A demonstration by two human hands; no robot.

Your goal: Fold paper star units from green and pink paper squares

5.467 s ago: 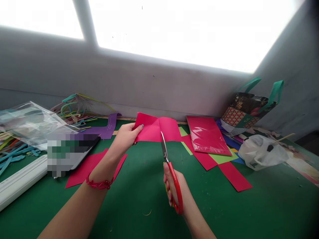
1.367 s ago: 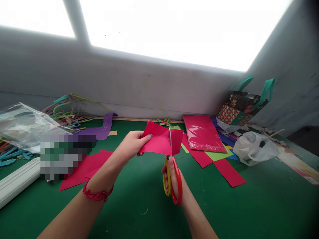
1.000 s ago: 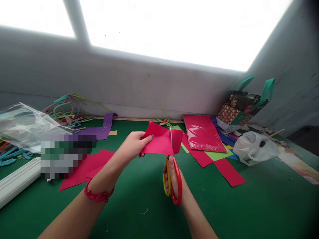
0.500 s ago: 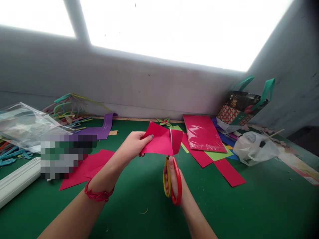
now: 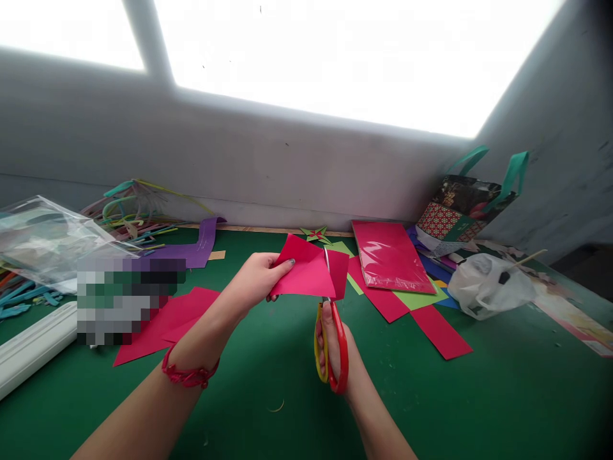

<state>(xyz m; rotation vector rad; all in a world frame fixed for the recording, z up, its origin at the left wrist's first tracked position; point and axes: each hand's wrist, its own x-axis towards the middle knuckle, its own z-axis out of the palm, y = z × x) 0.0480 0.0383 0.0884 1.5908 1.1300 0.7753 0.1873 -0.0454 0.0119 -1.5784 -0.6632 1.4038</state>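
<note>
My left hand (image 5: 256,279) pinches the left edge of a pink paper sheet (image 5: 306,271) and holds it up above the green table (image 5: 502,396). In my right hand (image 5: 335,348) are red and yellow handled scissors (image 5: 330,345). Their blades point away from me and run up through the sheet, near its right side. A narrow part of the sheet (image 5: 339,271) lies to the right of the blades. A red bracelet (image 5: 189,374) circles my left wrist.
Pink paper pieces (image 5: 163,322) lie at the left. A pink packet (image 5: 390,255) and coloured sheets lie at the back right, beside a white plastic bag (image 5: 488,284) and a patterned gift bag (image 5: 467,207). A clear plastic bag (image 5: 43,239) and coloured strips sit far left.
Since 5.5 s ago the scissors have cut far up into the sheet, which I hold nearer to me. In the last second the blades closed a little and edged forward.
</note>
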